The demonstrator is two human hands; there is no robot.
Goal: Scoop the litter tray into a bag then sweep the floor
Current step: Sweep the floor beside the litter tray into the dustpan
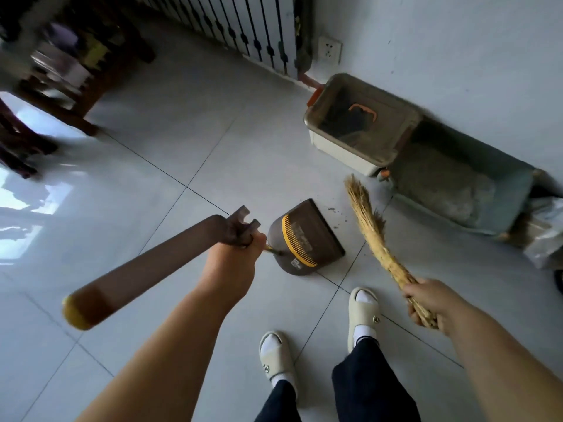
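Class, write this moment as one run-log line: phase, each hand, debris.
phase: sweeping | left hand: grips dustpan handle, pan on floor | right hand: grips straw broom, bristles beside scattered litter grains | litter tray: against wall

Gripping the long brown dustpan handle (pixel 143 266) with the left hand (pixel 234 263), centre frame. Resting the dustpan (pixel 307 239) on the tiled floor (pixel 182 132), just right of that hand. Clutching the straw broom (pixel 371 233) in the right hand (pixel 426 300), lower right, tip angled up near dark specks (pixel 335 213) by the pan's lip. Standing in pale slippers (pixel 362 315), bottom centre. Facing the litter tray (pixel 451 190) and a beige bin (pixel 359 126) along the wall (pixel 457 56), upper right.
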